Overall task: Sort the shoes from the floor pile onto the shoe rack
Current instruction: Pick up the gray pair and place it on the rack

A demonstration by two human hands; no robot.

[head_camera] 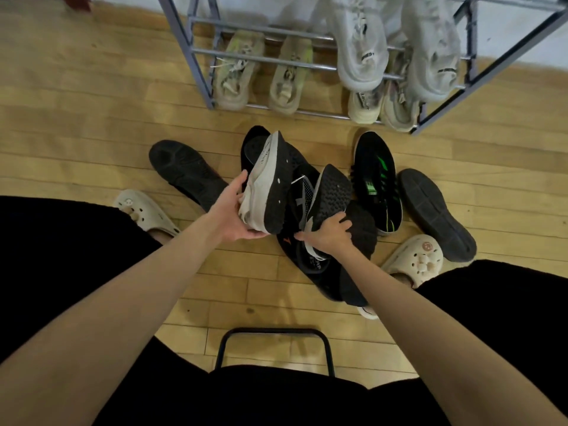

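The left hand [235,215] is closed around the heel end of a black shoe with a thick white sole [267,186], thumb along the near side and fingers wrapped under it; the shoe is tipped on edge, its black tread facing right and its toe pointing away from the person. The right hand [330,235] is clamped over the heel of a second black shoe with a studded tread [333,192], fingers curled over the top, the sole turned upward and tilted. The two held shoes stand close together, nearly touching.

Under and between both hands lies the pile: a black shoe with grey and white markings [302,198] directly beneath, and another dark shoe [313,269] running back under the right wrist. To the left of the left hand a black shoe lies sole up [184,172] on the wooden floor [76,133]. To the right of the right hand sits a black shoe with green stripes [376,182], upright, and beyond it another black shoe, sole up [436,213].

The person's feet wear cream clogs, one [144,212] left of the left forearm, the other [415,259] right of the right forearm.

Beyond both hands stands the grey metal shoe rack [196,66]. Its lower level holds a pale yellowish pair [261,72] and, further right, a cream pair [384,103]; a white pair [396,44] rests on the rail above that.
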